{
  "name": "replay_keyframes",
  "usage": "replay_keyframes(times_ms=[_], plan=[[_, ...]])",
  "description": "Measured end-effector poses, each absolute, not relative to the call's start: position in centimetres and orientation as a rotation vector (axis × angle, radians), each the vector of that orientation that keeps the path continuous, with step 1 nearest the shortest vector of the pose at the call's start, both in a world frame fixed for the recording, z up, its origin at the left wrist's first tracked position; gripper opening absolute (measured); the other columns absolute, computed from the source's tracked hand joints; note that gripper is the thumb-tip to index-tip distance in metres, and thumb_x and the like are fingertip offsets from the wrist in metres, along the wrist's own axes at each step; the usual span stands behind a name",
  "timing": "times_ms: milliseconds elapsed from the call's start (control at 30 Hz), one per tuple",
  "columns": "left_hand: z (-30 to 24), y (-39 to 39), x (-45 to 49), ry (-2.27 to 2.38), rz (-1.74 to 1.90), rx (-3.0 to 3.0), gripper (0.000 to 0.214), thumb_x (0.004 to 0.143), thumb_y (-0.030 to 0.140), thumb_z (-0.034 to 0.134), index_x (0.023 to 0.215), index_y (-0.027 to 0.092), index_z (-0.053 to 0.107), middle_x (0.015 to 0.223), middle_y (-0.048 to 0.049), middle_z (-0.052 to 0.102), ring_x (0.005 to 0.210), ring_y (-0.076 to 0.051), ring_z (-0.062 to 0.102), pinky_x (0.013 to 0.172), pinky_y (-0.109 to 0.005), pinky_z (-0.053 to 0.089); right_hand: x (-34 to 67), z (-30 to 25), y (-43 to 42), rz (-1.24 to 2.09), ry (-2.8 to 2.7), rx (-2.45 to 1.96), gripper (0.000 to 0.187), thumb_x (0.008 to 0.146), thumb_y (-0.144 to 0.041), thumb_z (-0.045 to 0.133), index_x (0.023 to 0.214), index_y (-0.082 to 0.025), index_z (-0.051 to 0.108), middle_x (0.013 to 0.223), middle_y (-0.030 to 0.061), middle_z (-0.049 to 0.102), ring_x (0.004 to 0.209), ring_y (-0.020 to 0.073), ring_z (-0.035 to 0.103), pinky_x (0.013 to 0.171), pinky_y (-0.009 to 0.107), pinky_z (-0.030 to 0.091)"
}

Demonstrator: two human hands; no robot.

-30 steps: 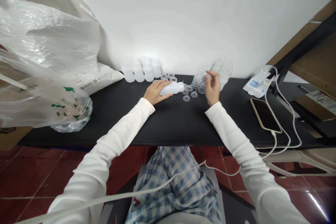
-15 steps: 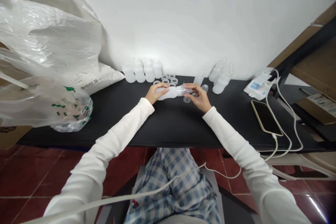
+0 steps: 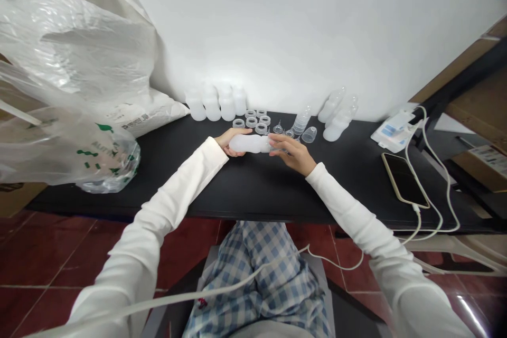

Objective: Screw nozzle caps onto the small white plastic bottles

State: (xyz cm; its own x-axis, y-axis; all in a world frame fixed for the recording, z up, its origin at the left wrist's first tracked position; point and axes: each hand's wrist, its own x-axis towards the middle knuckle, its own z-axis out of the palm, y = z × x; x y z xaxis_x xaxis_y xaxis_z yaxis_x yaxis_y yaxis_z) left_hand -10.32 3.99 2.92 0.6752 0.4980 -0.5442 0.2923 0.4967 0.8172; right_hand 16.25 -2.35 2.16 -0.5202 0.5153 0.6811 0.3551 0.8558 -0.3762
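Note:
A frosted white baby bottle (image 3: pixel 247 143) lies sideways between my hands, above the front of the black table. My left hand (image 3: pixel 231 141) is closed around its base end. The fingers of my right hand (image 3: pixel 295 153) grip the bottle's top end and hide most of it. Just beyond my hands lie several clear collar rings (image 3: pixel 251 122) and several clear teats (image 3: pixel 278 128). To their right are a leaning stack of clear caps (image 3: pixel 302 120) and a single cap (image 3: pixel 309 134).
Several open bottles (image 3: pixel 212 103) stand along the wall at left; capped bottles (image 3: pixel 341 119) stand at right. A large plastic bag (image 3: pixel 106 153) fills the left end. A white case (image 3: pixel 392 131), a phone (image 3: pixel 404 179) and a white cable (image 3: pixel 439 166) occupy the right.
The bottle has shifted slightly left and turned in my hands. My left hand has moved lower around its base, and my right hand now covers the clear top more.

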Motion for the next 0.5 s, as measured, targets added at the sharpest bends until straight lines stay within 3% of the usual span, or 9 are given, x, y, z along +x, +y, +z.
replay_keyframes(times_ms=[200, 333, 500], plan=[[2.7, 3.3, -9.6, 0.784, 0.330, 1.067, 0.063, 0.076, 0.075, 0.058, 0.078, 0.014, 0.070, 0.044, -0.0090, 0.056, 0.025, -0.008, 0.029, 0.024, -0.020, 0.010, 17.1, 2.1, -1.6, 0.101, -2.179, -0.614, 0.027, 0.095, -0.040, 0.063, 0.118, -0.026, 0.065, 0.127, 0.0096, 0.070, 0.116, 0.0222, 0.069, 0.099, 0.041, 0.059], [2.8, 2.6, -9.5, 0.789, 0.461, 1.140, 0.061, 0.078, 0.073, 0.060, 0.091, 0.014, 0.070, 0.045, -0.0080, 0.058, 0.024, -0.008, 0.032, 0.025, -0.020, 0.010, 17.2, 1.6, -1.3, 0.160, -2.224, -0.645, 0.040, 0.092, -0.054, 0.062, 0.121, -0.026, 0.064, 0.102, 0.0065, 0.072, 0.087, 0.0181, 0.071, 0.078, 0.032, 0.060], [3.1, 2.3, -9.9, 0.848, 0.613, 1.326, 0.068, 0.077, 0.079, 0.059, 0.096, 0.014, 0.070, 0.046, -0.0076, 0.059, 0.026, -0.009, 0.038, 0.027, -0.020, 0.015, 16.8, 0.6, -1.4, 0.228, -2.254, -0.724, 0.044, 0.089, -0.062, 0.062, 0.106, -0.023, 0.069, 0.078, 0.0012, 0.067, 0.063, 0.0146, 0.062, 0.062, 0.028, 0.053]])
